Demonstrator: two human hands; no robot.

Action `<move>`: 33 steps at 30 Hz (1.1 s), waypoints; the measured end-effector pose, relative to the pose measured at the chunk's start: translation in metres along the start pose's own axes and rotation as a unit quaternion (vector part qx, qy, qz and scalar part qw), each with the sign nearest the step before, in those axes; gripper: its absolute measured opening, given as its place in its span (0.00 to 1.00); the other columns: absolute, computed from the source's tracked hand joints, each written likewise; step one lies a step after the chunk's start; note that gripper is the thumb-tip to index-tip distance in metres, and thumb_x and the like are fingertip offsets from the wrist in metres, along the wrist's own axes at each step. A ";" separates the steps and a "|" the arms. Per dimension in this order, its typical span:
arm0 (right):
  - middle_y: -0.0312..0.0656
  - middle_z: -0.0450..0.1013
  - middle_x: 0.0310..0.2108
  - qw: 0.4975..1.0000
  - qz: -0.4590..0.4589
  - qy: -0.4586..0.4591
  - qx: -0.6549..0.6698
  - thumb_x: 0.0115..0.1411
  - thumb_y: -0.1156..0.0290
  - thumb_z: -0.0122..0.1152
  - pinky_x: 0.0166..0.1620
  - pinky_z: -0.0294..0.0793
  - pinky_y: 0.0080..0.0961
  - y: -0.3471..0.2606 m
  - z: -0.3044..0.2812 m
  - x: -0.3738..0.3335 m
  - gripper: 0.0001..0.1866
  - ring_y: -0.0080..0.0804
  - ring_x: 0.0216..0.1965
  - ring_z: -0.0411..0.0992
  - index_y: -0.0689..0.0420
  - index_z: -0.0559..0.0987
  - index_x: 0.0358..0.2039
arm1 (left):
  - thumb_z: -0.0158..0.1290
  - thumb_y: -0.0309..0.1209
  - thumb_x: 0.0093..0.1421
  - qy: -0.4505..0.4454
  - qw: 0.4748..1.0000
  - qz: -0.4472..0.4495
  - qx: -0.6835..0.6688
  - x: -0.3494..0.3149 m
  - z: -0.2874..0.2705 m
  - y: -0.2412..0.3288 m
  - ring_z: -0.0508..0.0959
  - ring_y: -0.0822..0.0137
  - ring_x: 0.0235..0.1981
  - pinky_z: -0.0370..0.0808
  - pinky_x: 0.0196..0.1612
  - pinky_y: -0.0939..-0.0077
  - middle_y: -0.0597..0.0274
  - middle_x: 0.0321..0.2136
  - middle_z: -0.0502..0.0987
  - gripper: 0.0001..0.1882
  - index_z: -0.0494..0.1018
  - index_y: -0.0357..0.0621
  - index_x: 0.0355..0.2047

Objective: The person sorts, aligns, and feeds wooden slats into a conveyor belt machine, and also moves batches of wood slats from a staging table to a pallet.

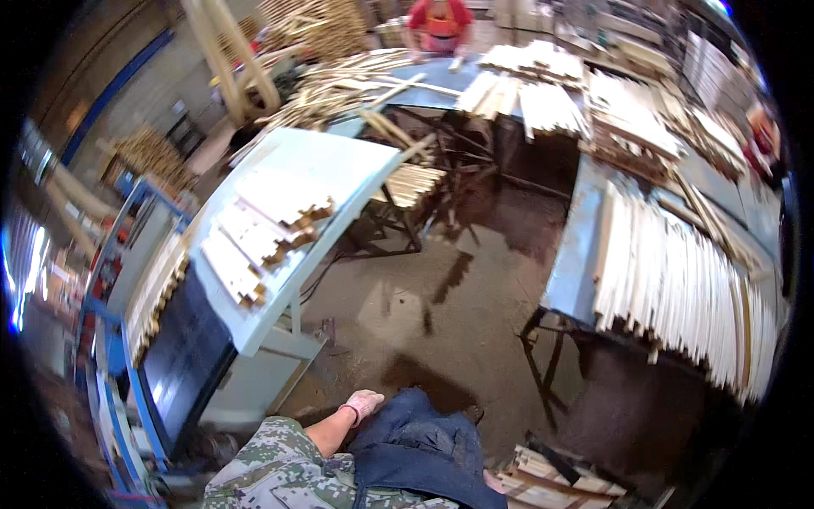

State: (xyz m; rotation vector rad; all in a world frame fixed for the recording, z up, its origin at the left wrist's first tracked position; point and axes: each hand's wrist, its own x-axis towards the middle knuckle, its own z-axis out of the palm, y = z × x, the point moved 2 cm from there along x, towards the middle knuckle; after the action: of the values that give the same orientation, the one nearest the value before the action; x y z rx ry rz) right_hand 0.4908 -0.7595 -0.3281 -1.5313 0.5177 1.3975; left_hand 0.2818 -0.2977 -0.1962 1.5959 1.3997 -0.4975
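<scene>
My left hand (365, 405), in a pale pinkish work glove, hangs beside the dark apron (415, 445) over my lap. The fingers are smeared, and no object shows in them. At the apron's right edge, a small pinkish patch seems to be my right hand (493, 482); the apron hides its fingers. Close by on that side lies a low stack of wood strips (551, 479). Ahead to the left, pale wood strips (246, 233) lie in rows on a light blue machine table (326, 161), out of reach of both hands.
A blue table (572, 271) on the right carries a long row of white strips (670, 280). Loose sticks (339, 89) are heaped at the back. A person in red (439, 25) stands behind the far table; another person (763, 136) is at the right edge. Brown floor (407, 297) lies between.
</scene>
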 end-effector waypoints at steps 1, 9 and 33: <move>0.41 0.75 0.28 0.999 0.011 -0.015 -0.048 0.69 0.46 0.55 0.29 0.71 0.37 -0.003 0.002 0.002 0.23 0.34 0.27 0.71 0.53 0.80 0.30 | 0.47 0.48 0.69 0.019 1.000 -0.015 -0.014 -0.003 0.002 -0.012 0.81 0.51 0.47 0.75 0.52 0.58 0.51 0.45 0.83 0.24 0.83 0.40 0.44; 0.40 0.70 0.22 0.939 0.250 -0.237 -0.013 0.66 0.59 0.52 0.23 0.65 0.33 -0.114 -0.017 0.109 0.15 0.35 0.20 0.65 0.51 0.74 0.24 | 0.51 0.46 0.69 0.091 0.962 -0.099 -0.237 -0.031 0.000 -0.065 0.82 0.56 0.45 0.76 0.50 0.62 0.52 0.45 0.85 0.23 0.84 0.40 0.46; 0.53 0.82 0.46 0.633 -0.624 -0.123 -0.441 0.64 0.55 0.64 0.52 0.79 0.35 -0.479 0.739 -0.138 0.40 0.41 0.45 0.80 0.65 0.68 0.70 | 0.58 0.44 0.71 0.256 0.675 0.362 -0.589 -0.160 -0.364 -0.105 0.84 0.60 0.51 0.77 0.62 0.62 0.49 0.50 0.84 0.28 0.75 0.30 0.60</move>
State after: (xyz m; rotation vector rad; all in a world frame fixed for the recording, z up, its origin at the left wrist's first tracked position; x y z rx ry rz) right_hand 0.4668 0.0415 0.0619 -1.6915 -1.4336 0.5878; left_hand 0.0455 -0.0911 0.0699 0.9729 0.8894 1.2228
